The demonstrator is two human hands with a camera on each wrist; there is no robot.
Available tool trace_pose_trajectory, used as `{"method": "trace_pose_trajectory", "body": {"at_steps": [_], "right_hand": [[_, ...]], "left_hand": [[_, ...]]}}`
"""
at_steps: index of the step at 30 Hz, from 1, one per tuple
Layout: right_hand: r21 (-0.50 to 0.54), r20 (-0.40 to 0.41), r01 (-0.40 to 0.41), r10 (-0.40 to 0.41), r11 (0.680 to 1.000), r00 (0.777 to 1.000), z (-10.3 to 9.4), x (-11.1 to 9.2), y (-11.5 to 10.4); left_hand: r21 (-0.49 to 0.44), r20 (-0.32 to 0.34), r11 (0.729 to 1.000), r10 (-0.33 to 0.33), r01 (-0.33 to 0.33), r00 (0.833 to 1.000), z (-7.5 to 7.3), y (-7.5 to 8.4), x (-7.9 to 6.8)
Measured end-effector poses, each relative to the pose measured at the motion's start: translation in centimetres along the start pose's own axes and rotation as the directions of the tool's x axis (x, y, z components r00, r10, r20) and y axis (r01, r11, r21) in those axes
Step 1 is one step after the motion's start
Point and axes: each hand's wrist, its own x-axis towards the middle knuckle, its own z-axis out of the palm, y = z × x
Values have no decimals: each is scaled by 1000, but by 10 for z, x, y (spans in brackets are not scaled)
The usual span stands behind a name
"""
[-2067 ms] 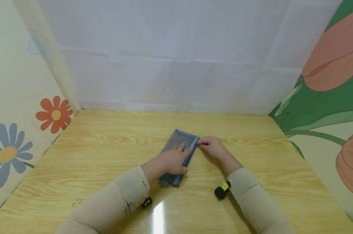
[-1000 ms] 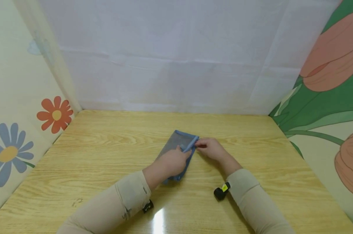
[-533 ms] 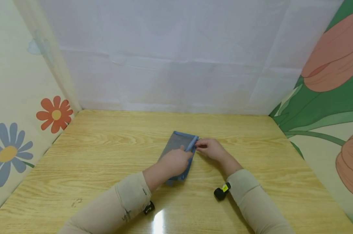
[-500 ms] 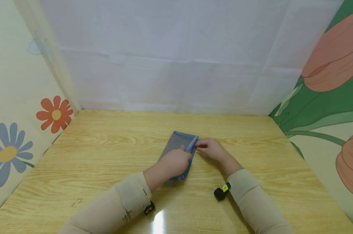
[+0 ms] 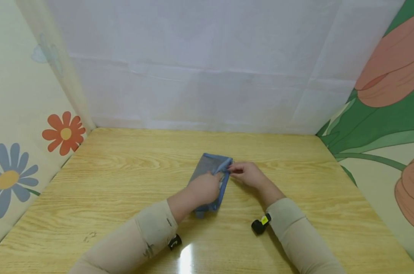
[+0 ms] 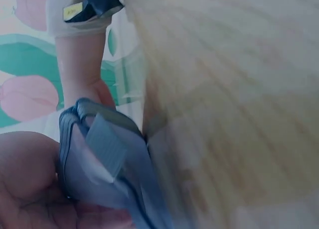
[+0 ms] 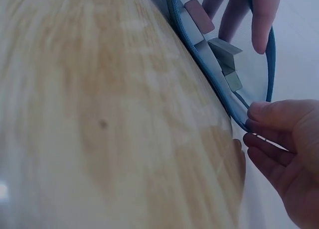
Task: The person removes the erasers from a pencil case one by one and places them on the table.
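Note:
A blue-edged zip pouch (image 5: 205,166) with greyish see-through sides lies slanted on the table. My left hand (image 5: 204,189) grips the upper lip of its zipped side and holds it up, so the mouth gapes. In the right wrist view, left-hand fingers (image 7: 266,20) reach over that lip. With thumb and fingers, my right hand (image 5: 249,173) pinches the far corner of the pouch, at the end of the zip. Inside lie a pinkish block (image 7: 199,16) and a folded grey piece (image 7: 227,52); their kinds are unclear. A fabric tab (image 6: 106,145) shows at the near end.
The wood-grain table (image 5: 124,160) spreads around the pouch. A white sheet (image 5: 207,76) hangs behind it, and painted flower walls stand left and right. Black wrist cameras, such as the right one (image 5: 259,225), hang under the cuffs.
My left hand went from lying spread on the pouch to gripping its zipped edge. That edge is now lifted, and the opening shows contents. The right hand has stayed at the corner.

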Motion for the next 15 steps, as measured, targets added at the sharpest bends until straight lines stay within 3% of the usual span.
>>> {"method": "trace_pose_trajectory", "body": {"at_steps": [4, 9, 12, 15], "right_hand": [[23, 1, -2, 2, 1000, 1000, -1, -1, -4], [4, -7, 1, -1, 1000, 1000, -5, 0, -12], [-31, -15, 23, -24, 999, 1000, -8, 1, -17], [-73, -29, 92, -95, 993, 995, -10, 1, -22]], "left_hand": [[-163, -9, 986, 22, -24, 1000, -1, -12, 4], [-365, -31, 931, 8, -19, 999, -1, -28, 3], [-475, -40, 880, -14, -6, 999, -3, -36, 1], [-614, -36, 790, -36, 6, 999, -1, -45, 0]]}}
